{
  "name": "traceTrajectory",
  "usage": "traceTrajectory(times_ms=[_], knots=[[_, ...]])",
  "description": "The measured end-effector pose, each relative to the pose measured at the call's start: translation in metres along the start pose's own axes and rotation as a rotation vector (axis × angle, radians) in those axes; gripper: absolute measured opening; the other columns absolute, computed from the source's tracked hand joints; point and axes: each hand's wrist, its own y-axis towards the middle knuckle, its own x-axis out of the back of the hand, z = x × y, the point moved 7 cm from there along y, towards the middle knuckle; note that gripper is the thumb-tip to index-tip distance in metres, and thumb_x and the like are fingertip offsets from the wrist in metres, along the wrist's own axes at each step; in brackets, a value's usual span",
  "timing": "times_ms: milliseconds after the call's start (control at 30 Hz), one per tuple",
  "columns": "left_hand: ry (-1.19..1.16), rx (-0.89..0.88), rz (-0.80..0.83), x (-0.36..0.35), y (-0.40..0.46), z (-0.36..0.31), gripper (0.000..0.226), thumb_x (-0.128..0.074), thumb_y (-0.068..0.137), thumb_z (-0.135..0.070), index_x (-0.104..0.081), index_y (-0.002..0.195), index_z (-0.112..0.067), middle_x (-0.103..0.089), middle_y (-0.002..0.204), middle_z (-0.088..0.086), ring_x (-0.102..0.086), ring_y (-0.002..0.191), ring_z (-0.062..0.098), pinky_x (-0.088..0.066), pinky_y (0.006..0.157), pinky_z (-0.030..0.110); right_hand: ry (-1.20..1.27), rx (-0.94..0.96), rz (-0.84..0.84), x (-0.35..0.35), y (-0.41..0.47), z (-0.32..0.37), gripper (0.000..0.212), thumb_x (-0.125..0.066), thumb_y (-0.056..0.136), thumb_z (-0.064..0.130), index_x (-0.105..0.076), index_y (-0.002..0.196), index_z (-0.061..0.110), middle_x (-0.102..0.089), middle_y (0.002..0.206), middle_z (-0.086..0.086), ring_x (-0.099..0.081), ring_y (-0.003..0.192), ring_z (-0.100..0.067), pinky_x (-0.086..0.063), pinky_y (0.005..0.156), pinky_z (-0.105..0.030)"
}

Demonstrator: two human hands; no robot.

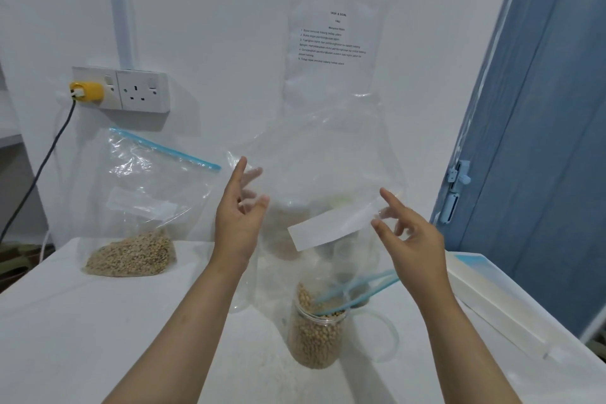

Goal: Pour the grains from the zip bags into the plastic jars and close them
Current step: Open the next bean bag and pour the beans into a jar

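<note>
Fingers (pixel 254 174) blurred behind upturned zip bag (pixel 321 154)

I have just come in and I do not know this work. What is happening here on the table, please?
A person is emptying a clear zip bag upside down into an open plastic jar of round beans. The left hand and the right hand hold the bag up by its sides, and its blue zip end hangs into the jar's mouth. The bag looks nearly empty. No lid is on the jar. A second zip bag, with some grain in it, stands against the wall at the left, apparently unpoured.
</note>
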Motion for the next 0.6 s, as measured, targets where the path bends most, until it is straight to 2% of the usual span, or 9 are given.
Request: traceTrajectory(times_ms=[100,200,300,400,467,533,600], knots=[[-0.021,-0.016,0.014,-0.007,0.005,-0.006,0.071,-0.058,0.094,0.003,-0.033,0.142,-0.043,-0.056,0.133,-0.014,-0.057,0.103,0.003,-0.048,0.088,0.017,0.044,0.028,-0.069,0.007,-0.006,0.0,0.05,-0.069,0.091,0.019,-0.055,0.136,0.037,-0.062,0.095,0.024,-0.048,0.078,-0.007,-0.04,0.077,-0.008],[-0.052,-0.03,0.062,-0.017,-0.002,-0.009,0.077,-0.062,0.094,-0.004,-0.027,0.139,-0.055,-0.049,0.141,-0.007,-0.059,0.114,0.007,-0.048,0.093,0.019,0.107,0.032,-0.109,0.011,-0.013,-0.003,0.051,-0.069,0.091,0.018,-0.052,0.135,0.039,-0.063,0.096,0.025,-0.052,0.085,-0.006,-0.04,0.078,-0.008],[-0.096,0.028,0.097,-0.028,-0.022,0.01,0.077,-0.066,0.089,-0.015,-0.025,0.139,-0.057,-0.046,0.145,-0.005,-0.056,0.123,0.011,-0.049,0.095,0.02,0.121,0.044,-0.114,0.014,-0.019,-0.004,0.051,-0.068,0.092,0.019,-0.051,0.134,0.043,-0.063,0.097,0.026,-0.054,0.09,-0.007,-0.041,0.081,-0.008],[-0.132,0.109,0.14,-0.04,-0.043,0.035,0.074,-0.067,0.086,-0.016,-0.031,0.139,-0.054,-0.044,0.15,-0.002,-0.048,0.134,0.011,-0.044,0.107,0.025,0.128,0.039,-0.094,0.016,-0.021,-0.008,0.051,-0.068,0.092,0.019,-0.052,0.133,0.044,-0.063,0.098,0.025,-0.054,0.093,-0.008,-0.042,0.082,-0.009],[-0.118,0.127,0.158,-0.046,-0.049,0.043,0.071,-0.068,0.087,-0.008,-0.038,0.137,-0.049,-0.047,0.147,-0.007,-0.055,0.121,0.001,-0.046,0.099,0.019,0.128,0.05,-0.088,0.017,-0.021,-0.01,0.05,-0.068,0.092,0.017,-0.053,0.134,0.04,-0.063,0.098,0.023,-0.055,0.093,-0.009,-0.042,0.082,-0.009],[-0.077,0.108,0.151,-0.048,-0.048,0.045,0.072,-0.067,0.088,0.003,-0.043,0.135,-0.045,-0.05,0.141,-0.015,-0.059,0.106,-0.001,-0.046,0.094,0.017,0.13,0.06,-0.098,0.019,-0.019,-0.012,0.05,-0.068,0.092,0.016,-0.055,0.135,0.037,-0.063,0.098,0.022,-0.055,0.092,-0.01,-0.042,0.082,-0.01],[-0.029,0.084,0.161,-0.049,-0.045,0.045,0.073,-0.066,0.088,0.006,-0.044,0.137,-0.043,-0.049,0.139,-0.018,-0.056,0.107,-0.004,-0.044,0.097,0.019,0.16,0.029,-0.088,0.018,-0.017,-0.015,0.049,-0.068,0.092,0.016,-0.055,0.133,0.038,-0.063,0.097,0.022,-0.054,0.09,-0.009,-0.042,0.083,-0.009]])
